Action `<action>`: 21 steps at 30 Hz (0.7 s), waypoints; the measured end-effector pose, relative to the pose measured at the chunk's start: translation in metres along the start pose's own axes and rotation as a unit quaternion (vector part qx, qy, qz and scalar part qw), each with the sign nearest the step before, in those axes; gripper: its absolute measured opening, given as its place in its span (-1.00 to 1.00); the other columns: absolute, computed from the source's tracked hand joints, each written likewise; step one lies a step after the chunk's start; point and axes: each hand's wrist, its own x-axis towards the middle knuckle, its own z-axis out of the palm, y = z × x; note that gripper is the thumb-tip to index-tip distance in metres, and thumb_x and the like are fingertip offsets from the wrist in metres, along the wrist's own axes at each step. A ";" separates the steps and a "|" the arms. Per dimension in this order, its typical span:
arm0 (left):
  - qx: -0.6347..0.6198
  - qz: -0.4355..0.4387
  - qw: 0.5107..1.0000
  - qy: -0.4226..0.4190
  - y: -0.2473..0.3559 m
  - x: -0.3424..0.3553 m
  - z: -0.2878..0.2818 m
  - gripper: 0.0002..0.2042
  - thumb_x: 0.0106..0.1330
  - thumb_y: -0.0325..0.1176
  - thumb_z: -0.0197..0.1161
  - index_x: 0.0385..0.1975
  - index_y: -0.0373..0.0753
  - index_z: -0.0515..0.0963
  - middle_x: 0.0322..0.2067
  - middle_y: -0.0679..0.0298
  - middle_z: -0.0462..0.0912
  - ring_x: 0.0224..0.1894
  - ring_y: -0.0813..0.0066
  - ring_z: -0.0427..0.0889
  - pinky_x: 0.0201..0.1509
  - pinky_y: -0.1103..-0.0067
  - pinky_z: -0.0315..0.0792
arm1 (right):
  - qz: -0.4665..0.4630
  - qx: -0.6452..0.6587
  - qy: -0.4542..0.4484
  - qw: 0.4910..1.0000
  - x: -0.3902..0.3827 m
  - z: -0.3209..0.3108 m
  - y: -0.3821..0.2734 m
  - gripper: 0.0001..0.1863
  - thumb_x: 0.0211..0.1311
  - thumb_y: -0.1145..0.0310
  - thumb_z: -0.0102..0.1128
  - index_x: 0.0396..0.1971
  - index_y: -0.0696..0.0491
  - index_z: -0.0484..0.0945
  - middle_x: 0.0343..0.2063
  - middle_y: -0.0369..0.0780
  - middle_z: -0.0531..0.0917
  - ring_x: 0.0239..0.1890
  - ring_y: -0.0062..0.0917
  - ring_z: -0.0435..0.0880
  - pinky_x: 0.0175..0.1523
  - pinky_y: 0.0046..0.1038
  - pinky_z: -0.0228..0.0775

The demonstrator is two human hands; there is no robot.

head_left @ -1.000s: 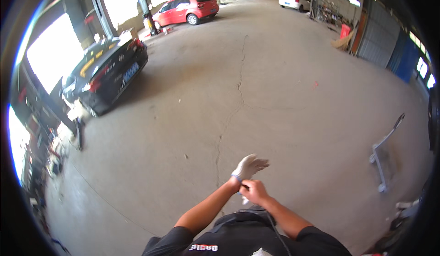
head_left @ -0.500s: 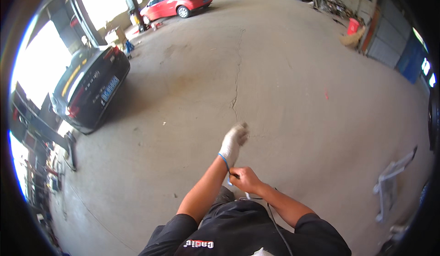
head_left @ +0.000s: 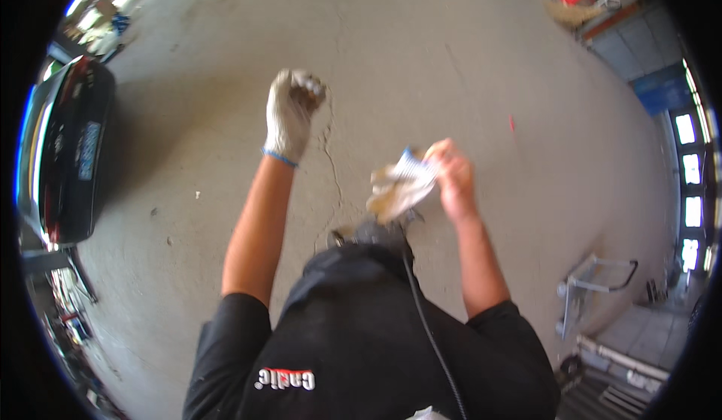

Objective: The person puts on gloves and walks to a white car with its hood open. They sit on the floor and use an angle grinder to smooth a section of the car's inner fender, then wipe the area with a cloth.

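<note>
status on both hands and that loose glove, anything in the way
Left hand gloved, curled. Right hand bare, holding loose glove. Nothing seen blocking either hand.

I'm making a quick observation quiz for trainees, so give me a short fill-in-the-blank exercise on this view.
1. The left hand wears a white glove whose cuff edge is ____ in colour.
2. The loose glove is gripped by the person's ____ hand.
3. The car at the picture's left edge is ____ in colour.
4. The metal-framed cart stands on the person's ____ side.

Missing words: blue; right; black; right.
</note>
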 end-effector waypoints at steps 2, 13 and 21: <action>0.148 0.017 0.989 -0.016 -0.017 0.046 0.006 -0.70 0.42 -0.15 0.10 -0.43 -0.25 0.54 -0.46 0.26 0.61 -0.35 0.43 0.56 -0.14 0.48 0.45 | 0.025 -0.003 0.091 0.996 0.022 -0.044 0.000 -0.88 0.31 0.36 0.16 -0.37 0.05 0.45 -0.48 -0.46 0.41 -0.40 -0.80 0.31 -0.29 -0.68 0.21; 0.394 -0.163 0.869 0.252 -0.048 0.227 -0.194 -0.72 0.37 -0.17 0.18 -0.54 -0.20 0.46 -0.58 0.38 0.48 -0.52 0.61 0.44 -0.43 0.63 0.28 | 0.083 0.094 0.044 0.991 0.383 -0.146 0.021 -0.90 0.28 0.44 0.08 -0.37 0.03 0.35 -0.40 -0.36 0.51 -0.33 -0.71 0.45 -0.19 -0.59 0.34; 0.088 -0.084 0.891 0.437 -0.029 0.340 -0.256 -0.65 0.35 -0.12 0.17 -0.65 -0.06 0.30 -0.69 0.47 0.26 -0.65 0.66 0.28 -0.61 0.69 0.08 | 0.154 -0.135 -0.028 0.978 0.684 -0.169 0.101 -0.90 0.25 0.41 0.22 -0.31 0.07 0.50 -0.38 -0.39 0.55 -0.26 -0.74 0.46 -0.14 -0.59 0.33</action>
